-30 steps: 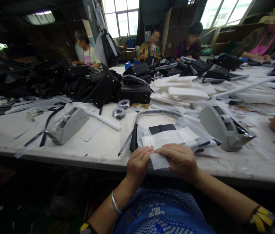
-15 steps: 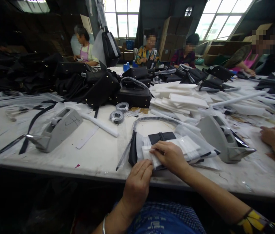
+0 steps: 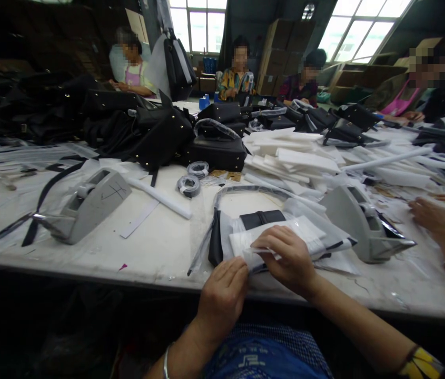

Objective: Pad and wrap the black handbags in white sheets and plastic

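A black bag (image 3: 215,239) lies at the table's front edge, with a long plastic-wrapped handle (image 3: 241,190) arching behind it. White foam-like wrapping (image 3: 299,230) covers part of the bag, and a dark rolled piece (image 3: 259,218) shows above it. The fingers of my left hand (image 3: 224,289) are closed on the near left edge of the wrapping. Slightly above and to the right, my right hand (image 3: 287,258) pinches a folded part of the same wrapping between thumb and fingers.
Grey tape dispensers (image 3: 98,202) (image 3: 358,221) stand left and right of the bag. Behind are wrapped coils (image 3: 188,185), white foam sheets (image 3: 305,160) and heaped black bags (image 3: 159,131). Another person's hands (image 3: 439,221) are at the right edge; several people sit across the table.
My right hand has shifted slightly right, with the wrapping's edge lifted in its fingers. My left hand stays at the near edge. The neighbour's hands at the right have moved a little left.
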The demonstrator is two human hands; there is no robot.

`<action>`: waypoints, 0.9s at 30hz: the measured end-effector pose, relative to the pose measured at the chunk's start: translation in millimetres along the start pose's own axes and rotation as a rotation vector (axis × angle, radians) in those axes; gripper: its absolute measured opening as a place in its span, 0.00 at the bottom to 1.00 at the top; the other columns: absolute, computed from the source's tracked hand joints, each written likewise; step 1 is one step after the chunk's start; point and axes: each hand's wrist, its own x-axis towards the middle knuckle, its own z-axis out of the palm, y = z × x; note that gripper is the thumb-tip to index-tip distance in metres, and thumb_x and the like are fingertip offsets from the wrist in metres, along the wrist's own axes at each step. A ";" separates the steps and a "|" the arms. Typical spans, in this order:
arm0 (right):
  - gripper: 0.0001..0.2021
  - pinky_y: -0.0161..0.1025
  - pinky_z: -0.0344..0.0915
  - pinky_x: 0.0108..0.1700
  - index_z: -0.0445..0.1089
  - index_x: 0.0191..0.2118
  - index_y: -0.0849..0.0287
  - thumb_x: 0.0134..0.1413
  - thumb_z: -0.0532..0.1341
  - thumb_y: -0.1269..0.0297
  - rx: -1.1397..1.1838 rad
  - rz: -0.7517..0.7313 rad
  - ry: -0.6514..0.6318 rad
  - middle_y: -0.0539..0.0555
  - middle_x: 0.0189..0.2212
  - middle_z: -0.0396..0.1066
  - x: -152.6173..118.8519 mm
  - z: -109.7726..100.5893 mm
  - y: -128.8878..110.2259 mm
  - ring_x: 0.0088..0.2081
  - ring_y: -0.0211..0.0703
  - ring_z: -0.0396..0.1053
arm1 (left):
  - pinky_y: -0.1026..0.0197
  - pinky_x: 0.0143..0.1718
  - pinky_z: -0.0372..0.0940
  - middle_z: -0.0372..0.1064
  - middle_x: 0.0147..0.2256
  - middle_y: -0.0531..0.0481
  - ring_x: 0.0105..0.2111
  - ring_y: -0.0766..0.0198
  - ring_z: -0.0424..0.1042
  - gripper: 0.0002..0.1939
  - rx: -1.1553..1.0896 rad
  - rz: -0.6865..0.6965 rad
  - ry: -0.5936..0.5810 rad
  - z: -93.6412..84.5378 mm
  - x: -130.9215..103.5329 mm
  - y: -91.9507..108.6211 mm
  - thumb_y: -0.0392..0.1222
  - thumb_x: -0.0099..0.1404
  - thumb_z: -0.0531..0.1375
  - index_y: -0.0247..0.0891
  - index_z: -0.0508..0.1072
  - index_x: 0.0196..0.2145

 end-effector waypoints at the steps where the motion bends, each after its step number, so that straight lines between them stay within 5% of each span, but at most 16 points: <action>1: 0.08 0.40 0.62 0.40 0.71 0.35 0.56 0.61 0.56 0.72 -0.024 -0.106 -0.015 0.51 0.29 0.74 -1.5 -5.5 -3.9 0.33 0.41 0.69 | 0.53 0.53 0.71 0.77 0.46 0.42 0.48 0.56 0.75 0.12 -0.009 0.021 0.010 -0.9 0.2 -0.9 0.31 0.70 0.55 0.34 0.73 0.48; 5: 0.11 0.42 0.62 0.42 0.72 0.41 0.55 0.58 0.55 0.74 -0.079 -0.284 -0.056 0.51 0.31 0.76 -2.5 -11.3 -9.6 0.35 0.42 0.71 | 0.54 0.53 0.72 0.77 0.45 0.41 0.48 0.56 0.75 0.11 -0.034 0.056 0.037 -2.8 -0.5 -2.1 0.33 0.71 0.55 0.34 0.73 0.49; 9: 0.07 0.39 0.60 0.36 0.70 0.32 0.57 0.58 0.57 0.72 -0.098 0.067 -0.030 0.51 0.27 0.72 2.6 11.8 3.4 0.31 0.41 0.68 | 0.53 0.55 0.70 0.77 0.46 0.43 0.50 0.56 0.74 0.11 -0.032 0.019 -0.030 -1.1 -4.8 -1.2 0.30 0.70 0.55 0.35 0.74 0.46; 12: 0.09 0.37 0.59 0.34 0.68 0.27 0.57 0.59 0.60 0.66 -0.123 0.309 -0.135 0.50 0.25 0.69 6.2 27.8 13.3 0.30 0.40 0.67 | 0.53 0.55 0.70 0.76 0.47 0.43 0.50 0.56 0.74 0.11 -0.035 0.029 -0.018 -0.6 -5.3 -0.4 0.29 0.70 0.56 0.35 0.74 0.47; 20: 0.09 0.36 0.49 0.29 0.68 0.29 0.56 0.57 0.63 0.60 -0.236 0.474 -0.489 0.50 0.28 0.72 29.5 25.7 17.3 0.29 0.40 0.67 | 0.57 0.51 0.72 0.76 0.44 0.43 0.46 0.57 0.76 0.07 -0.005 -0.019 -0.012 -2.6 5.4 2.9 0.35 0.70 0.58 0.35 0.73 0.44; 27: 0.11 0.35 0.48 0.27 0.70 0.29 0.55 0.51 0.68 0.55 -0.153 0.503 -0.653 0.49 0.26 0.74 53.4 23.6 42.6 0.30 0.41 0.70 | 0.52 0.49 0.74 0.72 0.55 0.42 0.49 0.51 0.74 0.20 0.141 -0.012 -0.134 -2.3 14.9 10.6 0.37 0.70 0.56 0.35 0.68 0.58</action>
